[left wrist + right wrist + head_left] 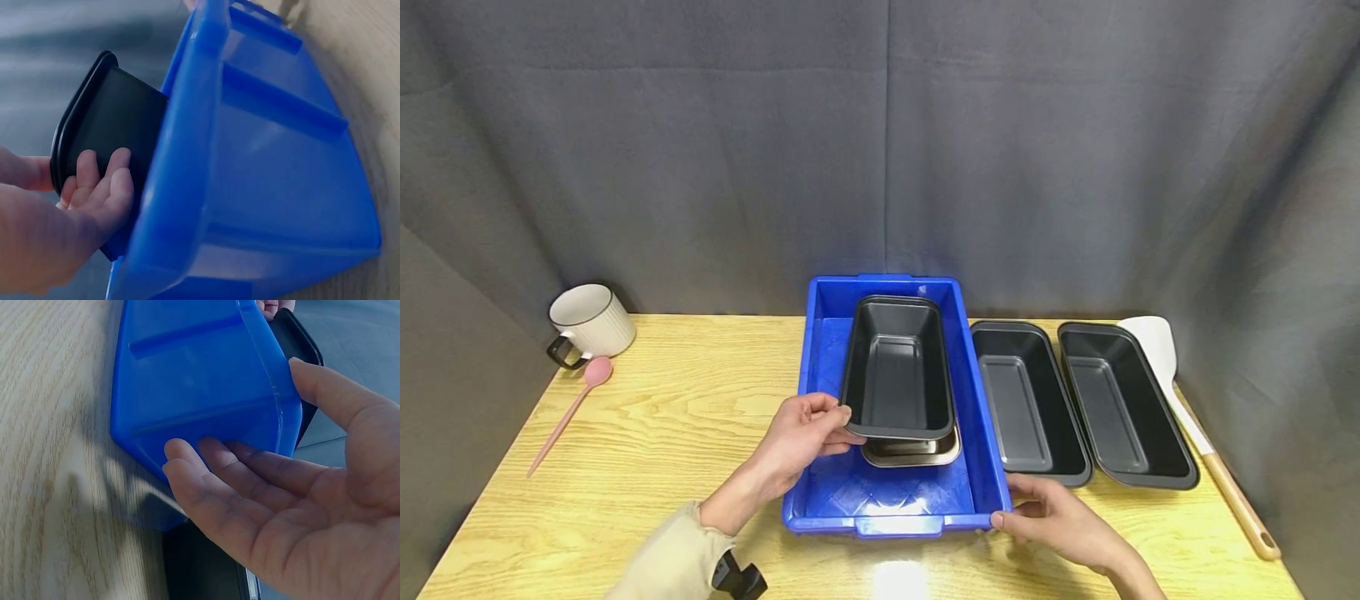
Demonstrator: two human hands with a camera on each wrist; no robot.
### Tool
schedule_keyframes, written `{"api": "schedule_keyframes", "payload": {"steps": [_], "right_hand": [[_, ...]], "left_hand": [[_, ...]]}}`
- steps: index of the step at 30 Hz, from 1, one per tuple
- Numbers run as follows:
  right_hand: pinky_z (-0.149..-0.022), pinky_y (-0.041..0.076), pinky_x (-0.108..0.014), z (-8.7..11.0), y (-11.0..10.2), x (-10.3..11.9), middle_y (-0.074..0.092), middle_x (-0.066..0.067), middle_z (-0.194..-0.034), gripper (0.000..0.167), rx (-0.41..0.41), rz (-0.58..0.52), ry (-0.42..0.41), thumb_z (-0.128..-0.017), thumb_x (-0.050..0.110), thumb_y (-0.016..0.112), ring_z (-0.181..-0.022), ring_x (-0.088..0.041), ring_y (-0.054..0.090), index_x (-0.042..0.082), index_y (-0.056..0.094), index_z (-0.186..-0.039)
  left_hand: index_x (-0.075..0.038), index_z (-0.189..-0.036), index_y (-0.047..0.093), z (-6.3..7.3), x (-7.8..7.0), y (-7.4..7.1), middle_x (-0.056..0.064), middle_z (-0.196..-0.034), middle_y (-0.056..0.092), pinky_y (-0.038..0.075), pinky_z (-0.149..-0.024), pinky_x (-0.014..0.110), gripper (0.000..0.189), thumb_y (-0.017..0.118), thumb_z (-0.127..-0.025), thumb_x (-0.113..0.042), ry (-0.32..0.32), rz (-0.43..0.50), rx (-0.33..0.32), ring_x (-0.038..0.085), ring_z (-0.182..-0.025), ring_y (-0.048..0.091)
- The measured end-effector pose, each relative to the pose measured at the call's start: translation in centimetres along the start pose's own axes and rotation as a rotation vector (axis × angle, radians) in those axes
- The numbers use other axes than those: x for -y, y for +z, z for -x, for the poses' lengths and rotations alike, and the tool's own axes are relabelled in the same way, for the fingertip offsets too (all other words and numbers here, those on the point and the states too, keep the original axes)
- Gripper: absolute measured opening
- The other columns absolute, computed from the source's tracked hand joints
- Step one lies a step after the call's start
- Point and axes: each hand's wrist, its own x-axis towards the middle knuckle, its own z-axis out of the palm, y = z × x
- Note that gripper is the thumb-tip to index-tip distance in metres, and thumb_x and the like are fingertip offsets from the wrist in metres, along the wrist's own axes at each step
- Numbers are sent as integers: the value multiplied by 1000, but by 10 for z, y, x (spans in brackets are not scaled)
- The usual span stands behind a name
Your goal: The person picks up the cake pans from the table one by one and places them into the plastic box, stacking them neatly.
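Note:
A black loaf pan (pixel 897 371) sits tilted inside a blue plastic bin (pixel 898 525), over a shiny metal pan (pixel 917 454) that is mostly hidden beneath it. My left hand (pixel 808 433) pinches the black pan's near left corner, thumb on the rim and fingers against its outer wall. In the left wrist view those fingers (pixel 100 181) lie along the pan's dark side. With its thumb at the rim and its fingers along the outer wall, my right hand (pixel 1060 521) holds the bin's near right corner.
Two more black loaf pans, one beside the bin (pixel 1015 408) and one farther right (pixel 1108 408), stand next to a white spatula (pixel 1157 350) with a wooden handle. At far left are a ribbed white mug (pixel 602 325) and a pink spoon (pixel 568 412). A grey curtain (pixel 737 183) closes off the back.

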Motion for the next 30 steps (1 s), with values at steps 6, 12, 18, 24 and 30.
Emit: {"api": "schedule_keyframes", "payload": {"steps": [6, 12, 18, 24, 30], "right_hand": [[-68, 56, -32, 0, 0, 0, 66, -18, -105, 43, 5, -6, -1, -94, 10, 61, -86, -23, 67, -15, 50, -126], [-68, 56, -32, 0, -1, 0, 65, -21, -108, 45, 9, -20, 14, -94, 11, 61, -87, -24, 67, -15, 49, -128], [-69, 56, -32, 0, -2, 0, 64, -22, -109, 45, 16, -26, 19, -94, 11, 61, -87, -25, 67, -14, 48, -129], [-69, 56, -32, 0, -2, 0, 64, -21, -110, 46, 14, -24, 39, -94, 12, 61, -88, -26, 67, -14, 48, -129], [-68, 56, -33, 0, -2, -1, 64, -21, -110, 44, 19, -22, 9, -95, 11, 60, -87, -24, 67, -14, 48, -130]], "left_hand": [[-6, -80, 54, -1, 7, 8, 15, -80, 71, 58, -74, 36, 12, 54, -92, -3, -24, 0, -9, 24, -80, 71], [-6, -77, 52, -1, 11, 15, 16, -79, 71, 58, -71, 35, 15, 53, -91, -1, -42, -2, -68, 26, -79, 71], [-6, -78, 50, -1, 15, 19, 16, -80, 70, 58, -68, 33, 15, 54, -91, -1, -59, -29, -98, 26, -79, 71], [-5, -76, 49, -3, 16, 20, 20, -80, 70, 58, -63, 28, 16, 54, -91, 0, -81, -53, -81, 23, -75, 70], [-3, -80, 49, -4, 17, 18, 25, -84, 69, 57, -59, 25, 13, 53, -92, 0, -118, -56, -19, 23, -72, 70]]}}
